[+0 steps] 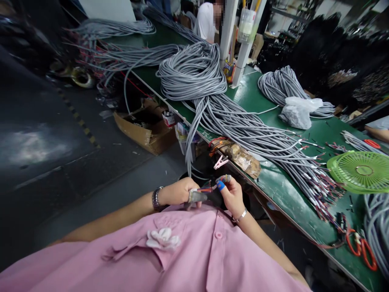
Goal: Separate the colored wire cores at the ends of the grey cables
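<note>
Wires [206, 189] nr pink clip [221, 162], gray cables [191, 77] crowding tbl [279, 192].

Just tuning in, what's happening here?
A person's left hand is closed around thin colored wires. The right hand is at their ends; whether it pinches them is too small to tell. In front, gray cables lie across the green table, many with colored ends near the fan.

Grey cables [193, 73], green tabletop [281, 184], pink shirt [188, 259], lime-green fan [361, 171], black-and-yellow striped floor tape [77, 116]
</note>
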Available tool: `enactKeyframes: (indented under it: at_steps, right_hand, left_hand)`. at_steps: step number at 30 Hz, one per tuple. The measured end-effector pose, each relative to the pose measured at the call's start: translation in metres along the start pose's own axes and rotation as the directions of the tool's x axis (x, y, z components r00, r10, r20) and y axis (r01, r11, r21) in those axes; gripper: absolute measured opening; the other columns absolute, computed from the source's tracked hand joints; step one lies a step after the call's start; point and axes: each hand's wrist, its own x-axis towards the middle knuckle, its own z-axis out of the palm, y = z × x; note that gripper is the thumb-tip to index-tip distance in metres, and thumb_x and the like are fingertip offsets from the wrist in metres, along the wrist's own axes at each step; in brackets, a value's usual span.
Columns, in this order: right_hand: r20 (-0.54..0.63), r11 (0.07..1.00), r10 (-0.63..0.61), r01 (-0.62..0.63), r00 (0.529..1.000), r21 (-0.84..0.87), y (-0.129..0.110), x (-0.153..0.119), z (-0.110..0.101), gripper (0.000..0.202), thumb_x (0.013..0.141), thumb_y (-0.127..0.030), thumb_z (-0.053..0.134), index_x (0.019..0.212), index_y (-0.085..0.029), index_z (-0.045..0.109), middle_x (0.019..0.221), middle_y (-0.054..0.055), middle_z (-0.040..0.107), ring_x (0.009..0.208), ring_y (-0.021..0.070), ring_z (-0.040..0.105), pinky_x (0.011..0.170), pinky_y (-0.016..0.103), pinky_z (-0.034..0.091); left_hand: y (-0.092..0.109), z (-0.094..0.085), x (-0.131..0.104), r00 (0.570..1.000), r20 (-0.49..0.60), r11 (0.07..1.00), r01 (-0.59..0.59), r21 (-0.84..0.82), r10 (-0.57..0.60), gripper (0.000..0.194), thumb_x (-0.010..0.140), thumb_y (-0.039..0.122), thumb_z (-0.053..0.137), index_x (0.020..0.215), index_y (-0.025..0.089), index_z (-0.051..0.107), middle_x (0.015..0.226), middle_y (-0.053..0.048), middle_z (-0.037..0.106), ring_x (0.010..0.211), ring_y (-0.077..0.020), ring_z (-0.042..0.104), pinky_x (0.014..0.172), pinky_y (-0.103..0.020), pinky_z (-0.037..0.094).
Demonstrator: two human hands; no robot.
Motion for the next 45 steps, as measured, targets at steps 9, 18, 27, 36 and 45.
enactKeyframes:
  at_steps: [9,18,27,36,45]
  right_hand:
    - [0.128,0.993,0.067,-0.078,0.989,0.089,-0.005,0.003,0.008,0.023,0.083,-0.041,0.060,0.086,-0.019,0.062,0.073,0.001,0.061,0.059,0.0120,0.053,0.057,0.025,0.047]
    - [0.129,0.921,0.266,-0.292,0.955,0.260,-0.015,0.010,0.010,0.032,0.069,-0.046,0.073,0.080,-0.017,0.063,0.065,-0.001,0.058,0.054,0.0087,0.048,0.047,0.020,0.041]
    - [0.095,0.925,0.254,-0.271,0.963,0.266,-0.012,0.021,0.012,0.031,0.063,-0.043,0.077,0.073,-0.017,0.062,0.063,-0.002,0.058,0.053,0.0090,0.047,0.049,0.022,0.040]
    - [0.074,0.905,0.296,-0.304,0.952,0.298,-0.009,0.022,0.009,0.033,0.064,-0.043,0.077,0.074,-0.016,0.060,0.057,-0.005,0.051,0.047,0.0069,0.039,0.044,0.021,0.032]
    - [0.084,0.929,0.221,-0.236,0.972,0.286,-0.010,0.030,0.014,0.030,0.064,-0.040,0.078,0.073,-0.015,0.062,0.061,-0.004,0.055,0.051,0.0069,0.041,0.048,0.020,0.036]
  left_hand:
    - [-0.026,0.021,0.031,0.930,-0.368,0.868,-0.206,-0.452,0.029,0.033,0.081,0.042,0.062,0.092,0.011,0.069,0.078,-0.009,0.071,0.069,-0.0169,0.065,0.065,-0.027,0.049]
    - [-0.026,0.024,0.030,0.979,-0.201,0.852,-0.068,-0.519,-0.044,0.040,0.083,0.053,0.055,0.082,0.013,0.057,0.064,-0.005,0.066,0.046,-0.0136,0.061,0.044,-0.022,0.044]
    - [-0.010,0.026,0.028,0.963,-0.266,0.985,0.004,-0.175,-0.051,0.033,0.083,0.047,0.057,0.076,0.014,0.057,0.059,-0.002,0.063,0.042,-0.0102,0.056,0.041,-0.020,0.042]
    - [-0.010,0.024,0.024,0.926,-0.369,0.975,-0.004,-0.221,-0.080,0.032,0.083,0.045,0.057,0.077,0.014,0.056,0.060,-0.004,0.065,0.052,-0.0143,0.063,0.051,-0.024,0.049]
    - [-0.015,0.025,0.023,0.912,-0.406,0.974,-0.045,-0.223,-0.051,0.029,0.079,0.042,0.062,0.080,0.015,0.055,0.063,0.000,0.062,0.046,-0.0134,0.062,0.037,-0.020,0.044]
